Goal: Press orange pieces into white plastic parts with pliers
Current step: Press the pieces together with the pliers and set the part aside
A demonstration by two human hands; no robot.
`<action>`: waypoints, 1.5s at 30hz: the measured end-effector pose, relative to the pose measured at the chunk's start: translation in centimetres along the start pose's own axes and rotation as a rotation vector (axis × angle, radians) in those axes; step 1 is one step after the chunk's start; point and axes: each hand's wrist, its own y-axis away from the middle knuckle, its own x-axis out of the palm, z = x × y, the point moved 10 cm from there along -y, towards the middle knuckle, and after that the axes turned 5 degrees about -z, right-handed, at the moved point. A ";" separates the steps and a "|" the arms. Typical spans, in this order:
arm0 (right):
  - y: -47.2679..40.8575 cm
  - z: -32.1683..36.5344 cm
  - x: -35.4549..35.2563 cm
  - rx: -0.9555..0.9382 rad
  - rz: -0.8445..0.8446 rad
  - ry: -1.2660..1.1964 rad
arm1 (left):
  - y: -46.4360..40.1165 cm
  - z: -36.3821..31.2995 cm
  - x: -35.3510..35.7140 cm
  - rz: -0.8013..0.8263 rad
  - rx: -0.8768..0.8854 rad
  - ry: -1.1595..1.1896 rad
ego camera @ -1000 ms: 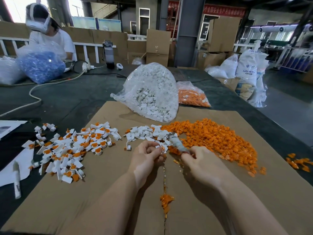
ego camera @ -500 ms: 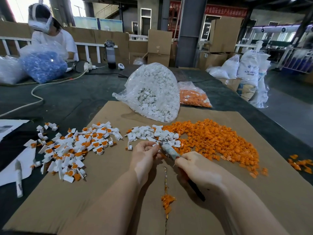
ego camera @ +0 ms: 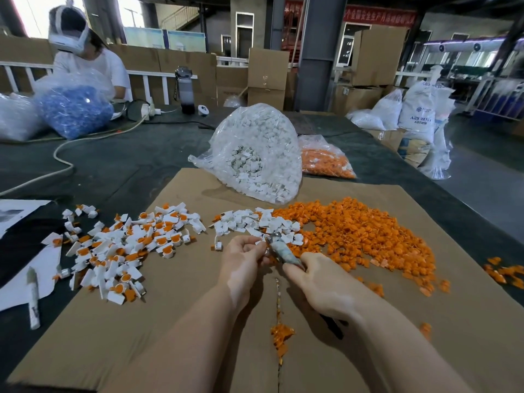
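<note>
head view: pliers (ego camera: 280, 249) nose up-left, toward left hand (ego camera: 243, 258)

Two hands (ego camera: 283, 268), one pliers (ego camera: 282, 251)

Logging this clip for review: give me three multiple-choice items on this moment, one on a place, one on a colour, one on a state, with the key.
1. Where does the pile of finished white-and-orange parts lie?
A. left of the hands
B. right of the hands
C. inside a bag

2. What colour are the parts in the bag beside the other person?
A. orange
B. blue
C. green

3. What is the right hand doing?
A. resting flat on the cardboard
B. gripping the pliers
C. lifting a bag

Key: 1 A, the assembled pile sits at the cardboard's left edge. 2 B, that clear bag shows blue pieces. 3 B, its fingers wrap the pliers' handle while the left hand pinches a small part at the tip.
</note>
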 end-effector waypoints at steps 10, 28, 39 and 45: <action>-0.1 -0.4 0.3 0.014 -0.049 0.006 | 0.3 -0.2 0.1 0.015 -0.001 -0.032; 0.1 -0.4 0.3 -0.028 -0.099 -0.014 | 0.2 -0.2 -0.3 -0.015 0.015 -0.038; 0.5 -5.0 -5.1 0.077 -0.604 0.494 | 2.0 -2.2 0.8 0.106 0.268 -0.377; 0.5 -5.4 -4.5 0.110 -0.622 0.684 | 2.5 -2.8 1.5 0.136 0.344 -0.482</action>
